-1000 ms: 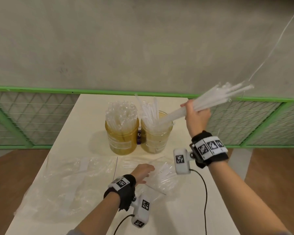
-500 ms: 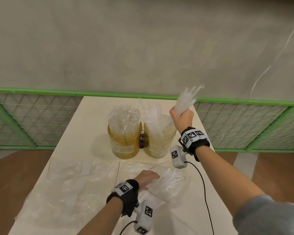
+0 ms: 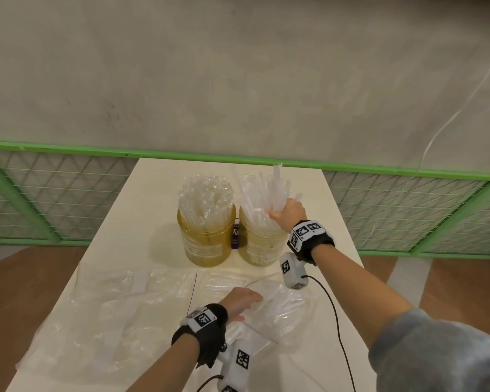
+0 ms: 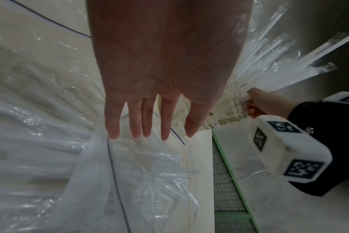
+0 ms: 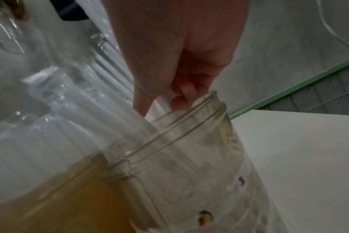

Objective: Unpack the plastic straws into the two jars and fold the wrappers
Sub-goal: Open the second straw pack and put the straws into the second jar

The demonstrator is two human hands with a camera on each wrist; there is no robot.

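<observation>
Two amber-tinted clear jars stand side by side at the far middle of the white table (image 3: 337, 227). The left jar (image 3: 207, 239) is packed with clear straws. My right hand (image 3: 287, 212) grips a bundle of clear straws (image 3: 276, 190) whose lower ends sit inside the right jar (image 3: 262, 244); the wrist view shows the curled fingers (image 5: 179, 100) at the jar's rim (image 5: 189, 113). My left hand (image 3: 245, 302) lies flat, fingers (image 4: 147, 126) straight, on a clear wrapper bag (image 3: 283, 315) that holds more straws (image 4: 159, 170).
Empty crumpled clear wrappers (image 3: 111, 306) cover the near left of the table. A small purple item (image 3: 235, 236) stands between the jars. A green-framed wire mesh fence (image 3: 408, 210) runs behind and beside the table, under a concrete wall. Black cables (image 3: 334, 306) trail from the wrist cameras.
My right hand has swung the straw bundle from high at the right down to upright, and lowered its ends into the right jar. The left hand has stayed on the bag.
</observation>
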